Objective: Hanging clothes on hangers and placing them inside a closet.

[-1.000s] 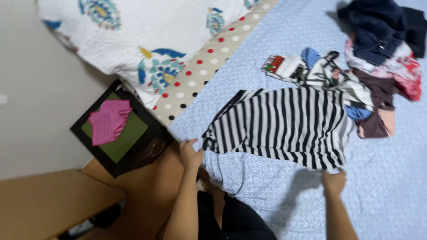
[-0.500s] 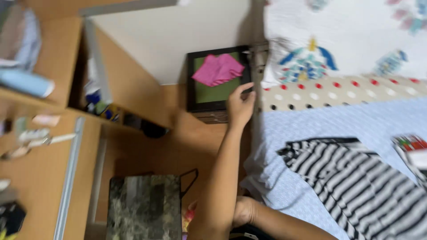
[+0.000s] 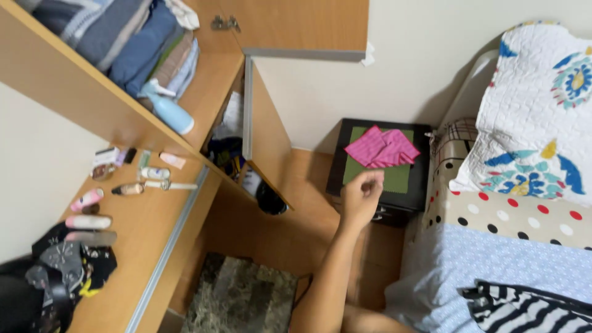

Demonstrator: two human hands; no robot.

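1. wooden furniture fills the left of the room: a tabletop (image 3: 148, 246) strewn with small tubes and bottles (image 3: 129, 188), and a black bag (image 3: 61, 271) at its near corner.
2. above it a shelf (image 3: 209, 80) carries folded clothes (image 3: 123, 37), with a pale blue spray bottle (image 3: 163, 108) lying at the edge. it looks as if a knock to the shelf could roll it off.
3. next comes an open cabinet door (image 3: 265, 135) that juts into the gap. swing your elbow wide and you could catch its edge.
4. your left hand (image 3: 362, 196) is raised in the middle. its grip is loose, with the fingers curled around nothing, and it hangs just short of the pink cloth (image 3: 382, 148).
5. that folded pink cloth lies on the green top of a black box (image 3: 419, 185) by the wall, one corner close to the box's rim. i'd judge that a pinch on a single layer would pull the fold open, and a careless tug could drag it off onto the floor.
6. your right hand is out of view, so i cannot tell its state.
7. at the far right is the bed (image 3: 493, 271), with a patterned pillow (image 3: 542, 123) above and a striped garment (image 3: 524, 308) at the near edge, well apart from the cloth.
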